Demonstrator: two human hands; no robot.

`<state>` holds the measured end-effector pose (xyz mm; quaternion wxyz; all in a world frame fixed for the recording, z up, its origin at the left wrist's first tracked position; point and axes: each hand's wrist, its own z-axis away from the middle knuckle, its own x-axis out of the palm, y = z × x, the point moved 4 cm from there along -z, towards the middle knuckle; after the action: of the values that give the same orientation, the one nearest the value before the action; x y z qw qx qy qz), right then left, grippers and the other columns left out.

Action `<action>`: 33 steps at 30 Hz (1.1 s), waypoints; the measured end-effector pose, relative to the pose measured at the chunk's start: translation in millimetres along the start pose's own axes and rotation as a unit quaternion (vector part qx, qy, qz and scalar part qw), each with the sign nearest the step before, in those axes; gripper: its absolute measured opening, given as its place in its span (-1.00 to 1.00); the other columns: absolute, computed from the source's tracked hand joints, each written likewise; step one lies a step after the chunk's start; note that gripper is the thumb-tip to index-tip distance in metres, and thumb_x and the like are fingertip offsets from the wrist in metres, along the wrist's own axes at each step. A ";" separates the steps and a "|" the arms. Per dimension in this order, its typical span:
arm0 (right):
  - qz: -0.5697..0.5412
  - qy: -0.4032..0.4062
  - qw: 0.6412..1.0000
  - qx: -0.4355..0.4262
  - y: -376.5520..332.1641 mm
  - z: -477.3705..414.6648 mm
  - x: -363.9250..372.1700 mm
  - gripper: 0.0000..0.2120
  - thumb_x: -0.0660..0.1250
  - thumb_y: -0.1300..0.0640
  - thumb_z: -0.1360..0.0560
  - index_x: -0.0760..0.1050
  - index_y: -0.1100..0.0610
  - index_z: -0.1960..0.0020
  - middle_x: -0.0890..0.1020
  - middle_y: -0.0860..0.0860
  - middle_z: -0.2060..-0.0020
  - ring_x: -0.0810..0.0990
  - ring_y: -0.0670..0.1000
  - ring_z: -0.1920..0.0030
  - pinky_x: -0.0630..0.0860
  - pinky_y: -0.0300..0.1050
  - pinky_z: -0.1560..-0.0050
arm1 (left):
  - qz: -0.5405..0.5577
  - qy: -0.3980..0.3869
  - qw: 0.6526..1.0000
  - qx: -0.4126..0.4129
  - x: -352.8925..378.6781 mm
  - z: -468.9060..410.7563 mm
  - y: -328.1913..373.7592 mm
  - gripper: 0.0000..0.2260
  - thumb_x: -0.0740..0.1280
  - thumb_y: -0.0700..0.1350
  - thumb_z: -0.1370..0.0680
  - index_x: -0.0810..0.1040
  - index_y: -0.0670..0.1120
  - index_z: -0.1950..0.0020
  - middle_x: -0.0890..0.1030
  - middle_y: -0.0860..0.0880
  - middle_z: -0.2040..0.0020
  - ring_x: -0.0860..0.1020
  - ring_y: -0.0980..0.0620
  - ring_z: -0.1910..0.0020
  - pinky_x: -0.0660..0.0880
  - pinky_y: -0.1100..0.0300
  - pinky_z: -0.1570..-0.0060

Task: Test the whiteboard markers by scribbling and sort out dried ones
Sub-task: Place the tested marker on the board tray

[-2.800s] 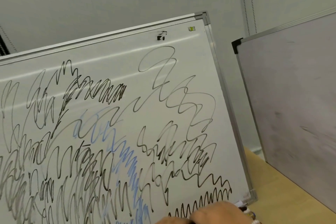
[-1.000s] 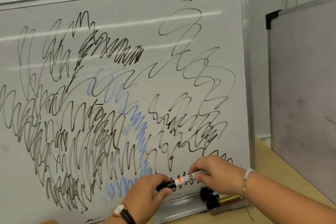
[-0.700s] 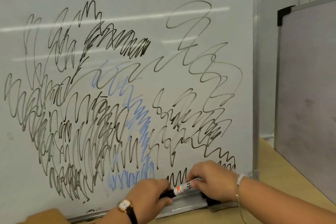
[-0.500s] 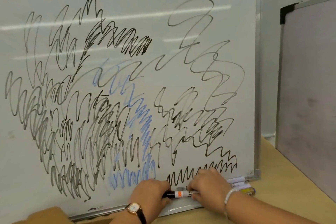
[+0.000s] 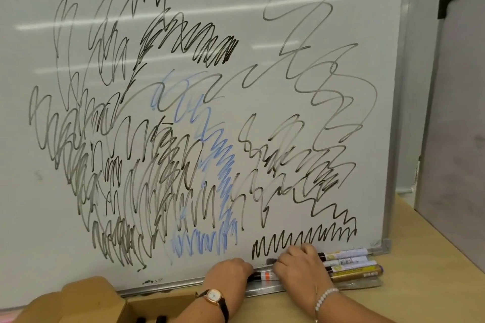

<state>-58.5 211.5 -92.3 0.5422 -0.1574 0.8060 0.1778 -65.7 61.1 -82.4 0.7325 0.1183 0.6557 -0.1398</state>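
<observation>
Well, left hand (image 5: 231,270) & right hand (image 5: 299,267) grip orange-banded marker (image 5: 266,276); label unreadable.

Office or meeting room
A scribbled whiteboard (image 5: 262,113) leans on a pale wooden table (image 5: 420,283); a second board (image 5: 456,126) stands right, before grey walls

The whiteboard (image 5: 236,34) walls off the back of the table (image 5: 433,294). A cardboard box (image 5: 86,299) blocks the near left, a second board (image 5: 462,139) the right. The left hand (image 5: 228,270) and right hand (image 5: 299,266), holding one marker (image 5: 266,276), and the spare markers (image 5: 349,261) crowd the whiteboard's foot. Bare tabletop right of them lies open.
</observation>
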 end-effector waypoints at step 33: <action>-0.171 -0.012 0.985 0.023 -49.8 52.7 10.5 -0.71 0.19 0.00 -0.34 0.61 -0.11 0.03 0.62 -0.21 0.06 0.59 -0.13 0.07 0.54 -0.18 0.08 | 0.106 -0.045 0.981 -0.158 4.8 131.0 -88.3 -0.79 0.24 0.21 -0.52 0.44 0.09 0.03 0.50 0.11 0.08 0.48 0.09 0.11 0.46 0.23 0.11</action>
<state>3.1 190.8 -126.2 0.5775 -0.2779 0.7648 0.0659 24.5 -68.3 -71.6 0.7815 0.0634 0.6194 0.0394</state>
